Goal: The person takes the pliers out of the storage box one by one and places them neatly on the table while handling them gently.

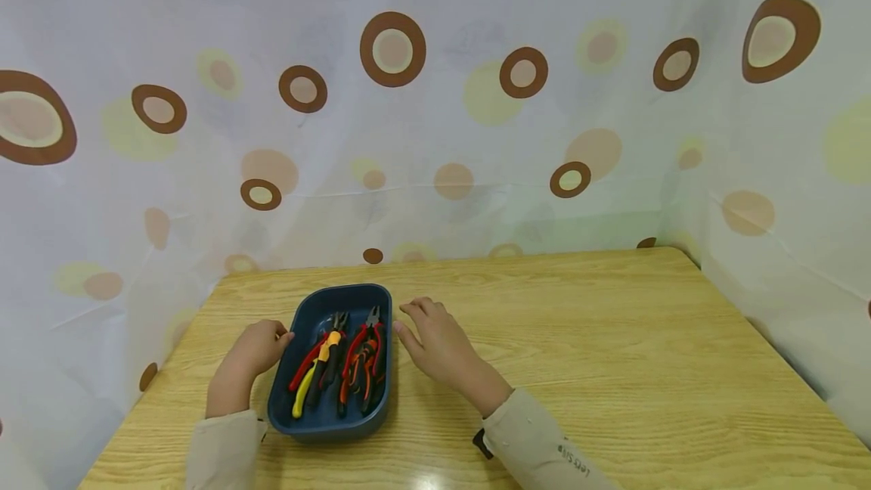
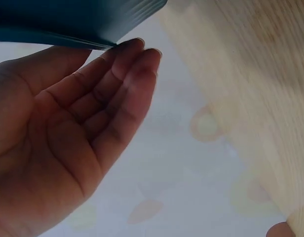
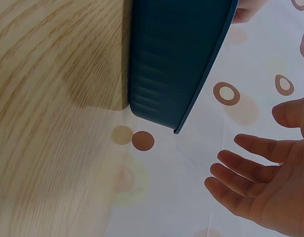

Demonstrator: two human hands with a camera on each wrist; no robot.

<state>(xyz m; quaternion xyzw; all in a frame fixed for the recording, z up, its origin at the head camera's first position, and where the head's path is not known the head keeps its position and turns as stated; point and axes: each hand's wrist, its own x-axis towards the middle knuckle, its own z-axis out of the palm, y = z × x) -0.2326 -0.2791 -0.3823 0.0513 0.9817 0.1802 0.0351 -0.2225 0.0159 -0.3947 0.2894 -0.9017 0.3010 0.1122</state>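
Observation:
A dark blue plastic basin (image 1: 331, 432) stands on the left part of the table, holding several pliers. One pair has yellow and black handles (image 1: 330, 345), another red handles (image 1: 354, 354) with its metal jaws toward the far end. My left hand (image 1: 255, 350) is at the basin's left side, bent fingertips right at the rim, as the left wrist view also shows with the palm (image 2: 58, 143) bare. On the other side, my right hand (image 1: 438, 342) hovers close to the right rim, fingers loosely spread and holding nothing. The right wrist view shows those fingers (image 3: 250, 168) apart from the basin wall (image 3: 167, 64).
The light wood table (image 1: 578, 354) extends well to the right of the basin. A pale curtain with brown and yellow circles (image 1: 435, 119) hangs behind it and along both sides. A dark band (image 1: 481, 445) shows at the right sleeve.

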